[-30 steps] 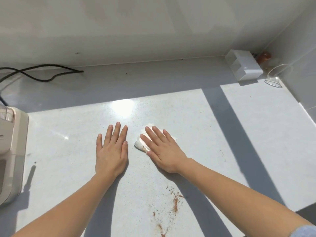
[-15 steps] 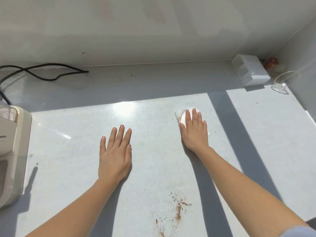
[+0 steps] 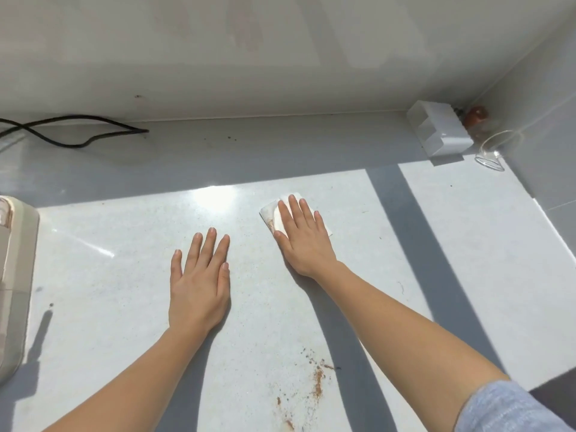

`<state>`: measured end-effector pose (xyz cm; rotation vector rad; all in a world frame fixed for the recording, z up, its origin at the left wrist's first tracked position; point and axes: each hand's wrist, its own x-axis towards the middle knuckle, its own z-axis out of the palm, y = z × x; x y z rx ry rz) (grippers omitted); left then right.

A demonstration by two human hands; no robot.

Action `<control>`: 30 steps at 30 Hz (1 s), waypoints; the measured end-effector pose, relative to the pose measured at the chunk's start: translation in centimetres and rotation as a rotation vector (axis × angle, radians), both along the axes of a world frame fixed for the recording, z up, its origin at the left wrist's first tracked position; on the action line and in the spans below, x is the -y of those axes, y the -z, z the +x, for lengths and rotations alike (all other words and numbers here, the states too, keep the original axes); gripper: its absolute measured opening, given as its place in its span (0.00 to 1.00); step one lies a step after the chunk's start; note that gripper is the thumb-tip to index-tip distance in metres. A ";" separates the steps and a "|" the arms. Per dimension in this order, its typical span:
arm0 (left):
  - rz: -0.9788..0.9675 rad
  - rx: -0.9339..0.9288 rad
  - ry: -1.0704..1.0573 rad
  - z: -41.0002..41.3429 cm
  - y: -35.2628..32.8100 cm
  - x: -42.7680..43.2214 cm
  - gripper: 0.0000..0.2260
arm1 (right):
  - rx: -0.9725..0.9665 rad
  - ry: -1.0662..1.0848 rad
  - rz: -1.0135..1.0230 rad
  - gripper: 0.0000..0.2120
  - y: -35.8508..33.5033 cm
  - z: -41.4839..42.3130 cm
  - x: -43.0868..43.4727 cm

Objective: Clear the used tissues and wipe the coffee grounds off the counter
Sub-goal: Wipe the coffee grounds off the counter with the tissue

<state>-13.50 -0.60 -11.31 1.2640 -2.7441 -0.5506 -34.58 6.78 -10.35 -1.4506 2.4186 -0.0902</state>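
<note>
My right hand (image 3: pixel 304 236) lies flat on a folded white tissue (image 3: pixel 271 217) and presses it against the pale counter (image 3: pixel 124 275); the tissue's near edge shows a brown stain. A hand's width to the left, my left hand (image 3: pixel 199 280) rests palm down on the counter with fingers spread and nothing under it. Brown coffee grounds (image 3: pixel 317 381) are smeared in a streak near the counter's front, between my two forearms. A few dark specks (image 3: pixel 230 138) dot the shaded strip by the back wall.
A beige appliance (image 3: pixel 15 275) stands at the left edge. A black cable (image 3: pixel 71 137) trails along the back wall. In the far right corner sit a white box (image 3: pixel 439 129), a brown-topped item (image 3: pixel 475 115) and a clear glass (image 3: pixel 495 151). A wall closes the right side.
My right hand slid the tissue away from the left hand toward the far right, then came back a little to the left. The left hand stayed flat in place.
</note>
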 end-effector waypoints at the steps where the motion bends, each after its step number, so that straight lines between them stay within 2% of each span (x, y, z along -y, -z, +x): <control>1: 0.001 -0.001 0.003 0.0 0.0 0.0 0.25 | -0.003 0.046 0.007 0.28 0.0 -0.6 -1.7; 8: 0.007 -0.009 0.017 0.0 -0.4 -0.1 0.26 | -0.031 0.415 0.048 0.28 0.1 -1.2 -14.0; 15: -0.028 -0.026 0.042 0.1 -0.1 -0.1 0.23 | -0.084 0.667 0.104 0.28 -0.1 1.7 -25.4; 19: -0.033 -0.037 0.049 0.2 0.3 0.1 0.24 | -0.079 0.778 0.151 0.28 -0.5 3.8 -28.4; 21: -0.037 -0.049 0.049 0.2 0.5 0.1 0.24 | -0.071 0.753 0.143 0.28 -0.4 6.2 -28.6; 24: -0.046 -0.045 0.057 0.4 0.8 0.0 0.23 | -0.056 0.574 0.119 0.28 0.0 9.4 -29.6; 28: -0.045 -0.049 0.078 0.4 0.6 0.2 0.23 | -0.069 0.329 0.138 0.27 -0.7 7.1 -32.3; 30: -0.048 -0.037 0.079 0.4 0.3 0.0 0.22 | -0.091 0.332 0.124 0.28 -0.7 5.4 -33.2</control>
